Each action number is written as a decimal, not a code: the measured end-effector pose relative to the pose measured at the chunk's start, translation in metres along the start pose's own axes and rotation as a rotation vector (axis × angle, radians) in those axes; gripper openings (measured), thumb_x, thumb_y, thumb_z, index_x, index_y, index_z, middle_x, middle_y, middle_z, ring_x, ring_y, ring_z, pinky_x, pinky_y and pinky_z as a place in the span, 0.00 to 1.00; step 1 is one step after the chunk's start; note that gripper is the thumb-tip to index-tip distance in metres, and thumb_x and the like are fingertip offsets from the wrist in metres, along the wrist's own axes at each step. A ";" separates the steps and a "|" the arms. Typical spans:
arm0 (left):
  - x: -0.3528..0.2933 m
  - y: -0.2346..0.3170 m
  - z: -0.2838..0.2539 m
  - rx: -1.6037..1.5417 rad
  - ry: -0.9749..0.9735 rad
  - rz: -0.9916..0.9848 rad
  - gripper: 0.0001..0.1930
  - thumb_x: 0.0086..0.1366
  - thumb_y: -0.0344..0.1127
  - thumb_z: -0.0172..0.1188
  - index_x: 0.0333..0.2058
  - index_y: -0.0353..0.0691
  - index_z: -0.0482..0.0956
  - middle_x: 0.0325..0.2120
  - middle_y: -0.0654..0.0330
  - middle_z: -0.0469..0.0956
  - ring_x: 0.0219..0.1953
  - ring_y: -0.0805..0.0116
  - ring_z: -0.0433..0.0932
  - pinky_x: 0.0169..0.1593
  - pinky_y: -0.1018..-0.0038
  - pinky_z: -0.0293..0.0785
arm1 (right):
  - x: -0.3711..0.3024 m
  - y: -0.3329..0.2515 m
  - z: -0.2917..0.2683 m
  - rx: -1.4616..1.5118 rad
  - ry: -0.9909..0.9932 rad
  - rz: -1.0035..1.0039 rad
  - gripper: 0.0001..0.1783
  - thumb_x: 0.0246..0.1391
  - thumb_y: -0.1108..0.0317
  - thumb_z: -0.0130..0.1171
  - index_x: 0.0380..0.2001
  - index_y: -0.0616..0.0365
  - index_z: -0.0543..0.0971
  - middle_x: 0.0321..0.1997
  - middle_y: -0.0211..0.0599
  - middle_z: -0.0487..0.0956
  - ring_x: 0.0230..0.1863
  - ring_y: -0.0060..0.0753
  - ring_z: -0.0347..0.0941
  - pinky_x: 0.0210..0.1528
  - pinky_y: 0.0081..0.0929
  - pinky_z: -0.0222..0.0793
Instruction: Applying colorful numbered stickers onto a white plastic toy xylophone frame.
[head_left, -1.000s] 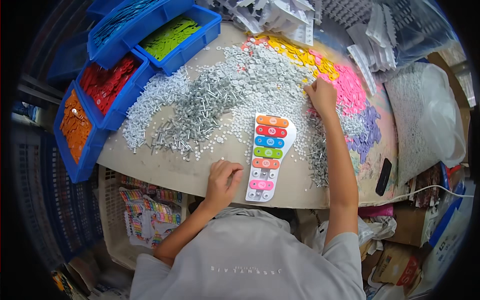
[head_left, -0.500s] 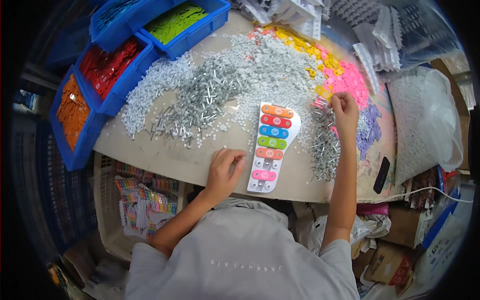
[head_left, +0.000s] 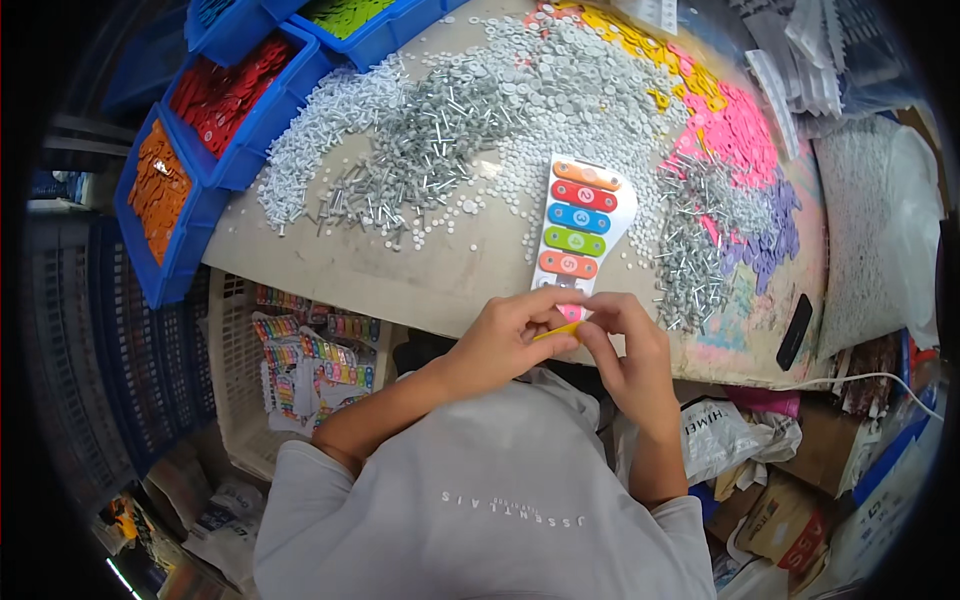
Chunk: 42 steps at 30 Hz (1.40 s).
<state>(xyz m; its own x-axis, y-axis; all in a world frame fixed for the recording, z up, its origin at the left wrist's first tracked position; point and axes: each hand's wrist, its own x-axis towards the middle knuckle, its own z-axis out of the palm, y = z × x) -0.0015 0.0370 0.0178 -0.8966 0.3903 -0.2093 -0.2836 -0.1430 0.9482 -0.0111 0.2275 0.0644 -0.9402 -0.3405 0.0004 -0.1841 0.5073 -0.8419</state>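
Note:
Both my hands meet over the near end of a white toy xylophone base [head_left: 622, 205]. A small yellow bar [head_left: 556, 331] is pinched between the fingers of my left hand [head_left: 505, 340] and my right hand [head_left: 635, 350]. Orange, red, blue, green and orange bars are fixed in a row down the base, and a pink bar [head_left: 571, 312] shows partly between my hands. My fingers hide the base's near end.
Piles of silvery metal pins [head_left: 425, 140], white plastic pieces [head_left: 310, 135], pink bars [head_left: 735, 130], yellow bars [head_left: 640, 40] and purple bars [head_left: 765, 240] cover the table. Blue bins [head_left: 185, 255] stand at the left. A black flat object [head_left: 795, 332] lies near the right edge.
My right hand has come from the yellow and pink piles to the base, bringing a yellow bar. My left hand has moved right to meet it. The whole view has shifted slightly.

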 end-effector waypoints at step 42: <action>0.010 -0.053 -0.030 0.432 0.390 0.172 0.22 0.52 0.32 0.76 0.43 0.38 0.75 0.33 0.61 0.74 0.39 0.64 0.71 0.46 0.65 0.67 | 0.018 0.081 -0.029 -0.194 0.477 0.326 0.11 0.64 0.65 0.58 0.35 0.63 0.77 0.24 0.42 0.76 0.24 0.29 0.71 0.30 0.30 0.66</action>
<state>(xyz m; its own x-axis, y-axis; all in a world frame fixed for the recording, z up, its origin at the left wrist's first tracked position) -0.0052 0.0216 -0.0420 -0.9990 0.0209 -0.0394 -0.0332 0.2393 0.9704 -0.0513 0.2857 0.0123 -0.9734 0.2260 0.0382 0.1285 0.6759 -0.7257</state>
